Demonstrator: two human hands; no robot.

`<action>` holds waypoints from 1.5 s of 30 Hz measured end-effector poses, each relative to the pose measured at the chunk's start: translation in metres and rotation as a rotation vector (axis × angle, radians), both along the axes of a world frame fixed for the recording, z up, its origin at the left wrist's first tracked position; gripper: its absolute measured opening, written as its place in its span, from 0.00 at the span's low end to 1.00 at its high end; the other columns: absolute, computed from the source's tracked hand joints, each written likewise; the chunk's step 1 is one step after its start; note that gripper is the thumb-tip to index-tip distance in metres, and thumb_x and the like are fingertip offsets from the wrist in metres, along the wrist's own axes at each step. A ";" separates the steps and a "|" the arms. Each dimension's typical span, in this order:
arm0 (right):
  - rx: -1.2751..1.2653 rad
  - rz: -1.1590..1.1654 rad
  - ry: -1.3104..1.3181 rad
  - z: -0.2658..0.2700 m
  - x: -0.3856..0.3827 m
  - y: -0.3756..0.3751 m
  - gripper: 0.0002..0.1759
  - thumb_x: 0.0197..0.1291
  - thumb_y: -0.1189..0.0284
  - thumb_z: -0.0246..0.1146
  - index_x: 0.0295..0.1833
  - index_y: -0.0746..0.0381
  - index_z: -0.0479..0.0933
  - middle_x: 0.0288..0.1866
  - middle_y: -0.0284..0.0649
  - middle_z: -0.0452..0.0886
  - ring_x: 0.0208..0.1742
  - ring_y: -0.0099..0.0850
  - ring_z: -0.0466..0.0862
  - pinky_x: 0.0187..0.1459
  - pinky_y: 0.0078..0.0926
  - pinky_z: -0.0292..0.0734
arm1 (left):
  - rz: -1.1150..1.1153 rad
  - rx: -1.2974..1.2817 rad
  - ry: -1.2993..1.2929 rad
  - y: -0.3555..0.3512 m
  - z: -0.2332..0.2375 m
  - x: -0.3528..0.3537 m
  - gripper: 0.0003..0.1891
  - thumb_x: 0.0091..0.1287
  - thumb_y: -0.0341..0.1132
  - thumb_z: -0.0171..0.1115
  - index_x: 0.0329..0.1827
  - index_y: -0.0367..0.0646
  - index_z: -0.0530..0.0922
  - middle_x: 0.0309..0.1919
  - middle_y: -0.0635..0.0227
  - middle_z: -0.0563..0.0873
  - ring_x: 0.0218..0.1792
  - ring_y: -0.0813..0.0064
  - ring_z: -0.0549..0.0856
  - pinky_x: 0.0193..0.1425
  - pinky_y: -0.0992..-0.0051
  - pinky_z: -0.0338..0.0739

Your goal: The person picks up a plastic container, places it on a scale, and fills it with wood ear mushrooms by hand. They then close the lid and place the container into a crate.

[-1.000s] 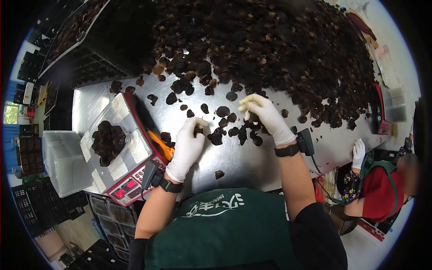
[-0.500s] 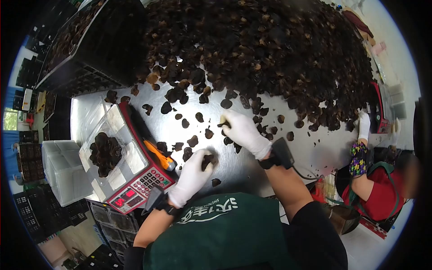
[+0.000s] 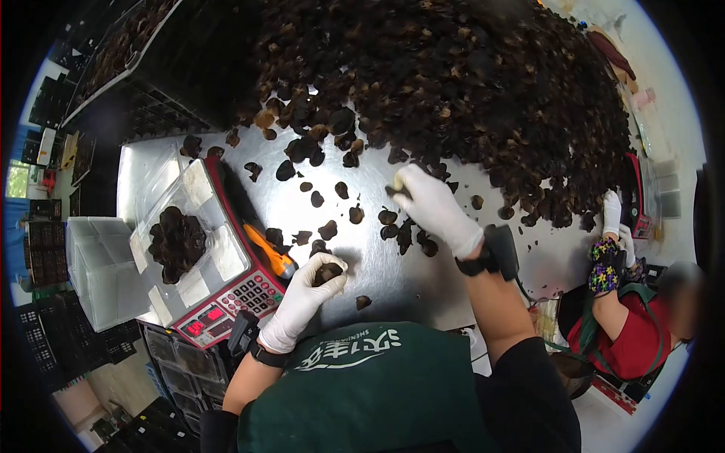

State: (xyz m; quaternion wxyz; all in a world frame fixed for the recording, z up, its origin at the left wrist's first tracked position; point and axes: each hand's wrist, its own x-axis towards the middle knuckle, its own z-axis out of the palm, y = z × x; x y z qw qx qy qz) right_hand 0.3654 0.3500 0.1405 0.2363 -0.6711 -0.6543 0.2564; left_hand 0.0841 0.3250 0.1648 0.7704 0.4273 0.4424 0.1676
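Dark mushroom piece is in our left hand, lower middle of frame. The gloved fingers are curled closed round it with the thumb on top, so only the top of the piece shows. It reads as a roundish crinkled lump, and we can't make out a clear long axis. Key relation: the piece sits just right of the scale. The clear tray on the scale, with a clump of mushrooms in it, lies left and a little up-frame from the grip. The orange-handled tool lies on the scale edge between the two. The left hand is by far the nearer one to the scale. Our right hand is up and right of centre, well apart from the left, palm down. Its fingertips are bent onto the loose pieces at the near edge of the big pile. Something pale shows at the tips, but we can't tell whether they have closed on a piece or only touch the scatter. One stray piece lies on the bare metal table just right of the left hand, untouched. Far left, a stack of clear boxes stands beside the scale. At the right edge a co-worker has a gloved hand up near a second red scale, apart from ours.
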 end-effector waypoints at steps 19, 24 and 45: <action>-0.126 0.155 0.588 0.064 -0.115 0.007 0.11 0.57 0.75 0.69 0.43 0.65 0.76 0.36 0.36 0.81 0.37 0.21 0.79 0.43 0.23 0.76 | 0.395 -0.048 -0.325 -0.018 0.046 -0.045 0.09 0.74 0.30 0.60 0.53 0.39 0.76 0.38 0.65 0.83 0.37 0.73 0.87 0.40 0.77 0.81; 0.176 0.276 0.724 0.094 -0.195 0.058 0.12 0.55 0.74 0.69 0.43 0.65 0.77 0.36 0.46 0.84 0.37 0.37 0.86 0.40 0.30 0.79 | 0.676 0.615 0.065 0.004 0.091 -0.103 0.07 0.69 0.24 0.61 0.47 0.38 0.75 0.34 0.63 0.86 0.37 0.74 0.86 0.44 0.77 0.79; 0.351 0.015 0.155 -0.005 -0.153 0.072 0.23 0.54 0.74 0.67 0.58 0.58 0.77 0.61 0.46 0.75 0.63 0.46 0.75 0.65 0.38 0.72 | 0.682 1.230 0.806 0.087 0.063 -0.169 0.13 0.63 0.12 0.55 0.45 0.36 0.80 0.37 0.64 0.86 0.42 0.74 0.85 0.52 0.77 0.77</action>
